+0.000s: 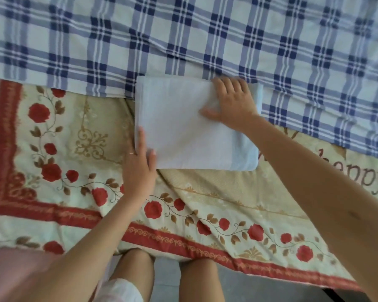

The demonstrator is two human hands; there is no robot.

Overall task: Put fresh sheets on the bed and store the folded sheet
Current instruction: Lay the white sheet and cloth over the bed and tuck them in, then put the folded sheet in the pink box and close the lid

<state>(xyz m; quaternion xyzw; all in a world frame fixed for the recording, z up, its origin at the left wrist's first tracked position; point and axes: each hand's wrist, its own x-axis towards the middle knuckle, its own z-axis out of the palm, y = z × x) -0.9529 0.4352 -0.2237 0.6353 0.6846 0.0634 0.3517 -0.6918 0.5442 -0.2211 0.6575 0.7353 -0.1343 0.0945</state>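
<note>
The folded sheet (183,127), a pale, thick rectangle, lies flat on the bed near the middle of the view. Its far edge rests on the plaid sheet (183,35) and its near part on the floral cover (52,149).

The right hand (232,104) lies palm down on the far right part of the folded sheet. Its fingers are spread and straight and the thumb is stretched out to the side, so it presses on the cloth rather than grasping it. The left hand (140,171) is at the near left corner, fingers straight and pointing away along the sheet's left edge. Its thumb rests on the top surface, and it grips nothing. A thin ring (131,153) shows on one of its fingers. The picture is slightly blurred around both hands.

The plaid sheet, blue and white checks, covers the far part of the bed and runs down at the right. The floral cover, cream with red roses and a red border, spreads over the near part and hangs over the bed's edge. Letters printed on it show at the right. Below that edge, the person's bare legs (201,280) stand on a grey floor (166,277)
</note>
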